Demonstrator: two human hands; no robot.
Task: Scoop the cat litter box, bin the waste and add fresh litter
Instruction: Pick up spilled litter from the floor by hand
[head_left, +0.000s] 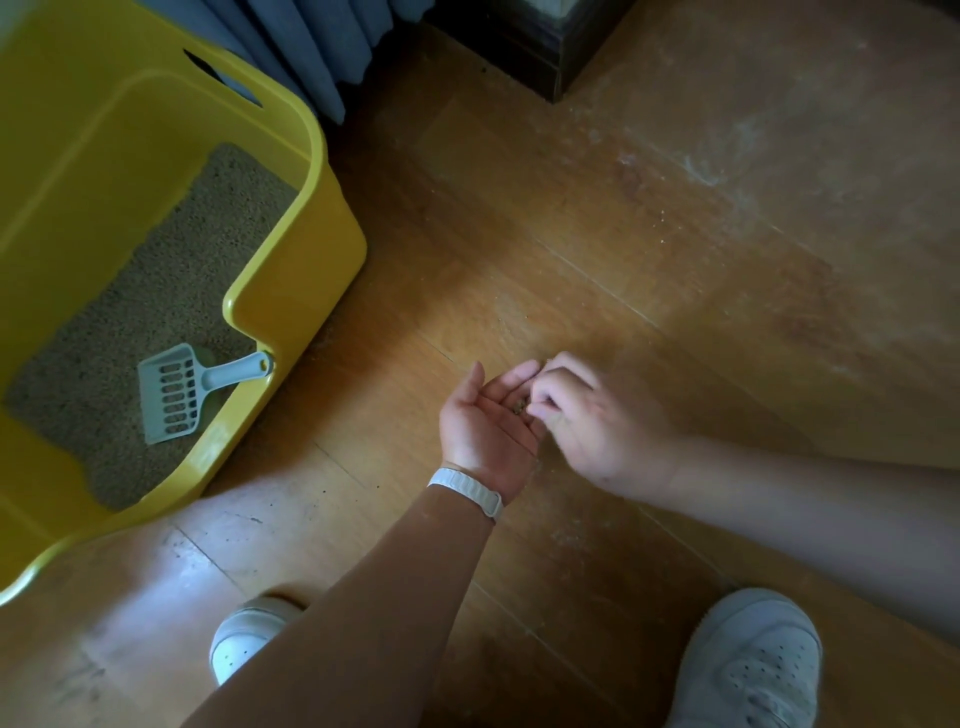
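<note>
Our left hand (485, 415), palm up and loosely cupped, carries a few brown litter grains (519, 408). Our right hand (597, 421) pinches them with bunched fingertips. Well apart to the left: one yellow plastic litter box (332, 208), with one grey slotted plastic scoop (176, 392) lying on its litter. Two white shoes (753, 660).
</note>
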